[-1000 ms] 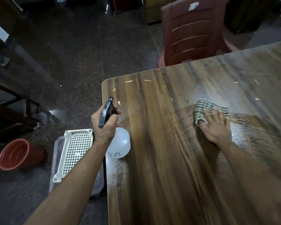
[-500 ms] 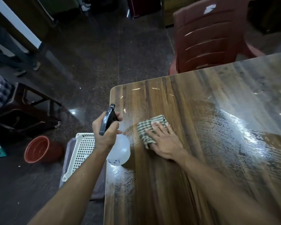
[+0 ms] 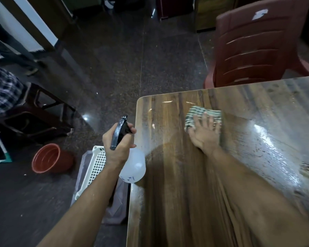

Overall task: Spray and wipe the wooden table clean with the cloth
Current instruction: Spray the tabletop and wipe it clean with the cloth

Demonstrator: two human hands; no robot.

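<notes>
Wiping now: right hand (image 3: 204,134), fingers flat, presses the cloth (image 3: 197,114) on the table (image 3: 177,193); left hand (image 3: 117,148) grips the sprayer (image 3: 120,132). Next, probably the dry far corner.

No readable text, brand or number anywhere. Spray bottle (image 3: 132,166): a few small dark marks low on its translucent body, too small and blurred to make out. Maroon plastic chair (image 3: 253,49): pale torn sticker scrap near top of the backrest, nothing legible on it. White basket (image 3: 95,168): small dark marks on the rim, unreadable.
</notes>
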